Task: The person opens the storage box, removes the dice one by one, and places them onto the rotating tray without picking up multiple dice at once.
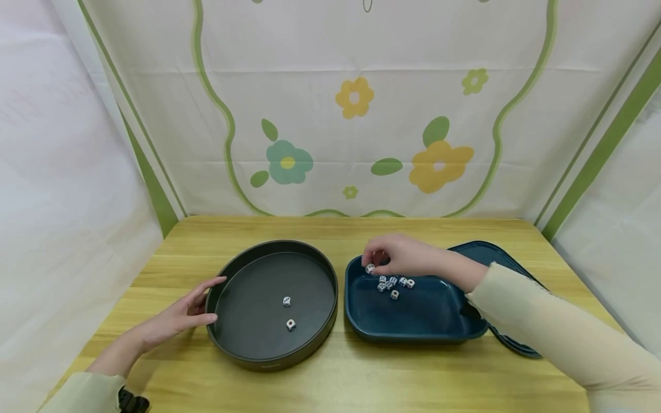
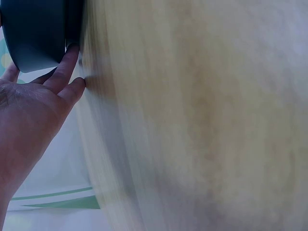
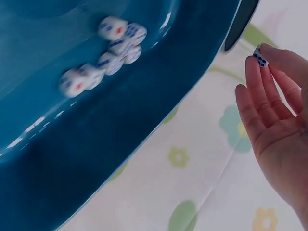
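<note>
My right hand [image 1: 400, 254] pinches a white die [image 1: 369, 268] between thumb and fingertips, above the far left corner of a blue rectangular dish [image 1: 413, 328]. In the right wrist view the held die [image 3: 260, 56] shows dark blue pips. Several more dice [image 3: 111, 63] lie clustered inside the dish. My left hand [image 1: 172, 318] rests at the left rim of a round dark pan [image 1: 268, 363], its fingers and thumb against the side. Two dice, one farther back [image 1: 286, 301] and one nearer [image 1: 291, 324], lie apart on the pan's floor.
A dark blue lid [image 1: 485, 252] lies behind and right of the dish, partly hidden by my right arm. Everything stands on a wooden table [image 1: 356, 376]. A white flower-printed cloth [image 1: 320, 115] rises behind it, with white fabric on both sides.
</note>
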A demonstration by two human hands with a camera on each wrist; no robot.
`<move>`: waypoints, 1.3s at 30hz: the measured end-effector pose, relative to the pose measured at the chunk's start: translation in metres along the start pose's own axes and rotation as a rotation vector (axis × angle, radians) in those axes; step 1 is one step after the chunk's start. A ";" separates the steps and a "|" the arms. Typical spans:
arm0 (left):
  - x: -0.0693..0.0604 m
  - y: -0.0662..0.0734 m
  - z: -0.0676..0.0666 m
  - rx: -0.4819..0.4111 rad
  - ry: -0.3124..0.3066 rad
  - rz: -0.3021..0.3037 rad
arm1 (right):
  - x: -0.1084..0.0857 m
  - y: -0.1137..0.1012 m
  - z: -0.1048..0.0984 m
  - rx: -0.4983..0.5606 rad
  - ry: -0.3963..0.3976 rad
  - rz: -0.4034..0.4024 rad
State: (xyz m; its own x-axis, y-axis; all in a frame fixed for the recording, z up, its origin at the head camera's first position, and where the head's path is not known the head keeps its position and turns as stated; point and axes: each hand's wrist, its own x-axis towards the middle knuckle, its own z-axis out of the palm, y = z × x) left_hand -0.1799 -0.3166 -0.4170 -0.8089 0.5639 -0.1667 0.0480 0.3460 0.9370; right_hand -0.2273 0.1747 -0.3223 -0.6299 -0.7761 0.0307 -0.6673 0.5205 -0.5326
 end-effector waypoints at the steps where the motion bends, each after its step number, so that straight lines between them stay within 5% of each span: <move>1: 0.000 0.000 0.000 0.000 0.000 0.001 | 0.005 -0.003 0.001 -0.002 -0.008 -0.010; 19: -0.001 0.002 0.001 0.013 0.011 -0.017 | 0.090 -0.028 0.047 0.026 -0.109 -0.103; 39: 0.007 0.003 0.003 0.002 -0.001 -0.012 | 0.122 -0.027 0.079 -0.007 -0.173 -0.034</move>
State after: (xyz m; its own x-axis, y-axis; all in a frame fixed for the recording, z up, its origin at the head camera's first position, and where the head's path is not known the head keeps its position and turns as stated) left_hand -0.1835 -0.3094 -0.4161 -0.8088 0.5606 -0.1779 0.0396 0.3536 0.9345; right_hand -0.2545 0.0377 -0.3713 -0.5295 -0.8427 -0.0978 -0.6902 0.4950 -0.5278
